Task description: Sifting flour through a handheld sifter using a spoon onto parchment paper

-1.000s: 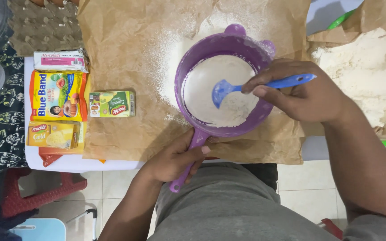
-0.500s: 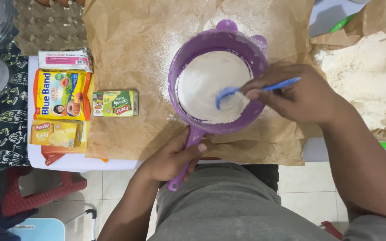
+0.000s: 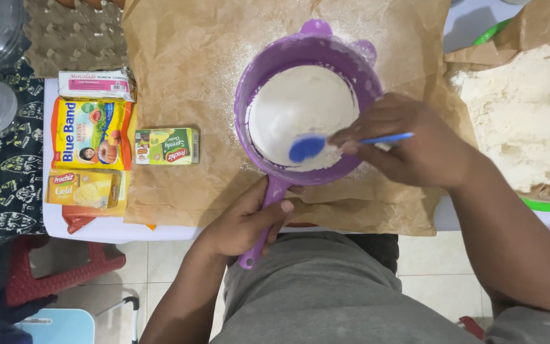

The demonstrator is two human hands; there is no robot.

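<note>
1. Purple plastic sieve (image 3: pixel 259 108), round with a long handle, sits over the crumpled brown paper sheet (image 3: pixel 179 76) on the white counter (image 3: pixel 84 230); its bowl is filled with white flour (image 3: pixel 297 111).
2. The left hand (image 3: pixel 244 223) has its grip wrapped around the sieve's handle, at the edge of the counter nearest the person.
3. The right hand (image 3: pixel 408 143) has its grip pinched on a small blue plastic spoon (image 3: pixel 313 146), whose bowl rests on the flour near the sieve's rim closest to the person.
4. Right of the sieve lies a heap of pale flour (image 3: pixel 517 121) on more brown paper.
5. Left of the sieve a small green cheese box (image 3: pixel 167 146) lies on the paper; farther left are a yellow margarine packet (image 3: pixel 90 132), a yellow cheese box (image 3: pixel 84 188) and a pink-and-white box (image 3: pixel 95 83).
6. A grey cardboard egg tray (image 3: pixel 74 35) lies beyond those packets.
</note>
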